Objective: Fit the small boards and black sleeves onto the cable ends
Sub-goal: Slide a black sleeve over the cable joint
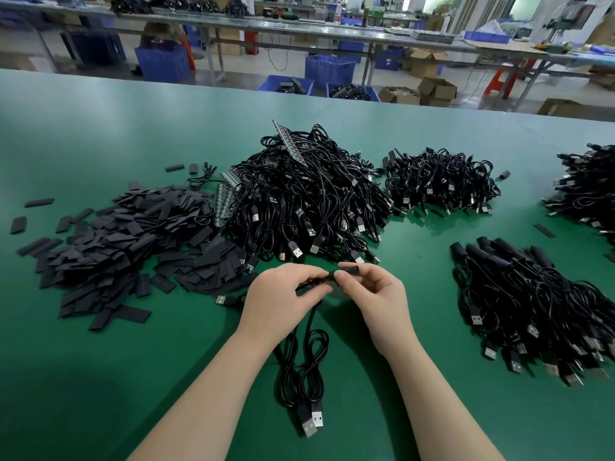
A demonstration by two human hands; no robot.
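1. At the far left of the green table (100, 377) lies a wide heap of flat black sleeves (123, 237), with a few strays scattered off its edges toward the left and the back.
2. Just right of that heap, strips of small boards (226, 194) lean against the big cable pile (306, 201); another strip (289, 141) pokes up out of the top of the pile.
3. The big cable pile is a tangle of black leads with USB plugs facing the near side, and it touches the sleeve heap at its lower left.
4. In front of the pile, the left hand (283, 301) has its fingers curled round the held cables (301, 367), pinching them near their upper ends.
5. The held cables hang in loops toward the near edge, and two USB plugs (311, 419) rest side by side on the table.
6. The right hand (376, 294) pinches a black sleeve (346, 272) between thumb and fingers, right against the left hand's fingertips; whether the sleeve is already over a cable end is hard to tell, since the fingers cover the joint.
7. Behind and to the right sits a smaller cable bundle (442, 184).
8. Near right lies a stack of sleeved cables (532, 294), their sleeved ends pointing away.
9. At the far right edge another cable pile (589, 191) is cut off by the frame.
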